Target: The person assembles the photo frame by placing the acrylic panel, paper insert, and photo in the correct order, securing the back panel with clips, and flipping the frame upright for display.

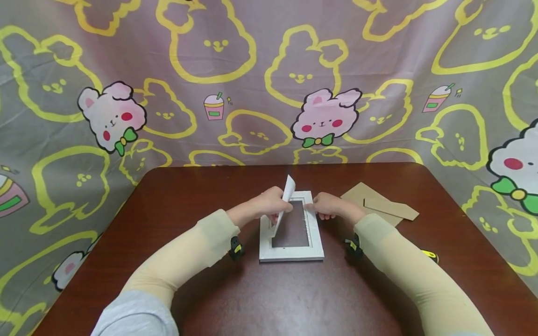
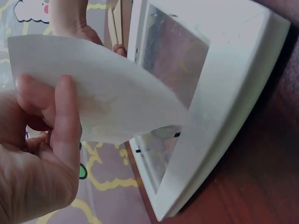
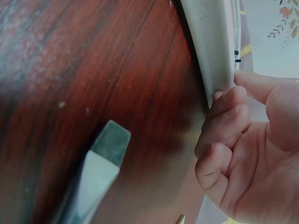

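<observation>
A white picture frame (image 1: 292, 254) lies on the table, a clear pane (image 2: 180, 51) inside its opening. My left hand (image 1: 271, 204) pinches a white paper sheet (image 2: 107, 79) between thumb and fingers, above the frame's left side. The sheet stands tilted and curved, its lower end at the frame's opening; in the right wrist view a floral print shows on its other face (image 3: 275, 42). At the frame's right edge, my right hand (image 1: 329, 204) grips the rail, thumb on top and curled fingers (image 3: 224, 126) against the outer side.
A brown backing board (image 1: 357, 193) with a stand leg (image 1: 391, 208) lies right of the frame on the dark red table (image 1: 201, 186). A yellow and black tool (image 1: 430, 255) is partly hidden behind the right forearm. Patterned cloth (image 1: 252, 70) hangs around the table.
</observation>
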The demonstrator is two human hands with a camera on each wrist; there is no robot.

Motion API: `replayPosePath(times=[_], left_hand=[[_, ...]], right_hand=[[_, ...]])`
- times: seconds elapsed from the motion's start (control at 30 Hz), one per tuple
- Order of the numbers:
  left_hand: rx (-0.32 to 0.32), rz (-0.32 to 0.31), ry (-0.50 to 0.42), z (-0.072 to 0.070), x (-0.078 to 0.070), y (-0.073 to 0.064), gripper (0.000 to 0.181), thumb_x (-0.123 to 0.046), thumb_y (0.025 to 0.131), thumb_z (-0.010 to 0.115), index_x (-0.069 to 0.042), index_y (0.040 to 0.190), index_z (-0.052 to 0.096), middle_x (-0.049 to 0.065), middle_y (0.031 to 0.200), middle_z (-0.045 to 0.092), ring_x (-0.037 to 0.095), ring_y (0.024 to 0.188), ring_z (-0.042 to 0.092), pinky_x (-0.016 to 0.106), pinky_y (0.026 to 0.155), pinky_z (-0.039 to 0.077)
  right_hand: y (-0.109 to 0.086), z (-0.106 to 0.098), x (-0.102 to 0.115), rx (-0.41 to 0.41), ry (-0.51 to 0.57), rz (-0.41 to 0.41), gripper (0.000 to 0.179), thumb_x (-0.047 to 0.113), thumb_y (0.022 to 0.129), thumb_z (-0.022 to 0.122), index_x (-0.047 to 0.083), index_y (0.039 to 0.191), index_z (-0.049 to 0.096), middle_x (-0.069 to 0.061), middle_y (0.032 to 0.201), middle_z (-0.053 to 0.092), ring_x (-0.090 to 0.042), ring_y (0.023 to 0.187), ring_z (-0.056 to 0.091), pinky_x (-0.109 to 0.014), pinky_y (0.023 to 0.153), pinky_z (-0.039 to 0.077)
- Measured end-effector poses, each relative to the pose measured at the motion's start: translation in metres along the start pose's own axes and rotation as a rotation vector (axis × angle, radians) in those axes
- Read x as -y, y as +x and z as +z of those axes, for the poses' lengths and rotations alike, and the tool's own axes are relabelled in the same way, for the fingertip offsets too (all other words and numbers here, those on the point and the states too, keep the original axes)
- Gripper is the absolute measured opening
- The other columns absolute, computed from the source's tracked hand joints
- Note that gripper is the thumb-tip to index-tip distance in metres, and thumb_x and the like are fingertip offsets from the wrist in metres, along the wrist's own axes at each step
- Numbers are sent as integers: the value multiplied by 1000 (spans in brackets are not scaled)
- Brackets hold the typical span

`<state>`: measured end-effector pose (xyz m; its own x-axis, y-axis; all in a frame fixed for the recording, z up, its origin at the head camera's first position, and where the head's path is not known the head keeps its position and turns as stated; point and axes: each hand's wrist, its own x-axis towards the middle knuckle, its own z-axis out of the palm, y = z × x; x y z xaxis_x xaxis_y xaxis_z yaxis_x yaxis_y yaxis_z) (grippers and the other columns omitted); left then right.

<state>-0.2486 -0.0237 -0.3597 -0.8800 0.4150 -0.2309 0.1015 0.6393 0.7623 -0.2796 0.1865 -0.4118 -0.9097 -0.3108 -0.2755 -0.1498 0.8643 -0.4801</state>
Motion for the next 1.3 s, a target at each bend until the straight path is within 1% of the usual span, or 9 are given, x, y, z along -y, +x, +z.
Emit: replayPosePath(times=[0.1, 0.23, 0.43, 0.57, 0.7, 0.9, 1.0, 1.13, 1.3], left_hand=[[-3, -18, -35, 4, 0, 2, 13, -6, 85, 63, 2, 78, 55, 8, 52, 51, 14, 39, 54, 42, 56, 56], [7, -47, -116, 9, 3, 4, 13, -4, 85, 61, 1, 76, 54, 9, 49, 52, 14, 39, 55, 41, 56, 56], [12, -64, -166, 12, 4, 4, 14, -5, 85, 62, 6, 79, 56, 10, 48, 52, 15, 39, 56, 41, 57, 56], [54, -67, -195, 15, 4, 4, 15, -6, 87, 62, 5, 79, 55, 11, 51, 57, 16, 42, 59, 41, 58, 57], [105, -92, -223, 18, 3, 5, 19, -10, 89, 62, 1, 75, 54, 13, 53, 60, 17, 44, 61, 37, 55, 56], [124, -100, -216, 21, 4, 5, 24, -14, 89, 61, 2, 71, 58, 14, 53, 61, 17, 45, 61, 31, 48, 54], [111, -76, -215, 23, 6, 7, 24, -11, 89, 59, 4, 71, 59, 13, 52, 60, 17, 44, 61, 31, 47, 54], [65, -62, -227, 27, 9, 10, 24, -7, 89, 56, 5, 68, 58, 12, 50, 59, 17, 43, 61, 31, 46, 53], [34, -91, -279, 34, 8, 11, 30, -5, 87, 53, -1, 57, 52, 11, 49, 59, 16, 42, 61, 28, 44, 52]], right_hand=[[0, -1, -2, 3, 23, -19, 44, 38, 98, 56, 10, 63, 52, 0, 51, 50, -11, 43, 46, -24, 42, 38], [0, 0, -9, 32, 97, -57, 45, 38, 98, 56, 11, 62, 52, 1, 51, 51, -10, 43, 46, -24, 42, 38], [0, -3, -25, 110, 271, -102, 35, 29, 99, 55, 8, 72, 57, 0, 55, 54, -11, 45, 48, -23, 43, 39], [0, -7, -29, 148, 330, -106, 31, 27, 99, 56, 6, 76, 58, 0, 58, 56, -12, 48, 49, -24, 45, 39], [1, -8, -31, 172, 352, -95, 31, 28, 99, 56, 6, 77, 58, 0, 60, 57, -11, 50, 51, -24, 47, 40], [2, -7, -31, 176, 361, -67, 30, 28, 99, 58, 8, 76, 59, -1, 61, 58, -11, 50, 52, -24, 47, 40], [2, -7, -31, 174, 363, -68, 30, 27, 99, 58, 8, 75, 59, -1, 60, 58, -11, 49, 52, -24, 47, 40], [2, -7, -30, 169, 360, -68, 30, 27, 99, 58, 8, 75, 59, 0, 59, 58, -11, 48, 52, -23, 46, 40], [2, -5, -30, 159, 354, -68, 30, 27, 99, 58, 9, 75, 60, 0, 59, 58, -10, 48, 52, -23, 45, 39]])
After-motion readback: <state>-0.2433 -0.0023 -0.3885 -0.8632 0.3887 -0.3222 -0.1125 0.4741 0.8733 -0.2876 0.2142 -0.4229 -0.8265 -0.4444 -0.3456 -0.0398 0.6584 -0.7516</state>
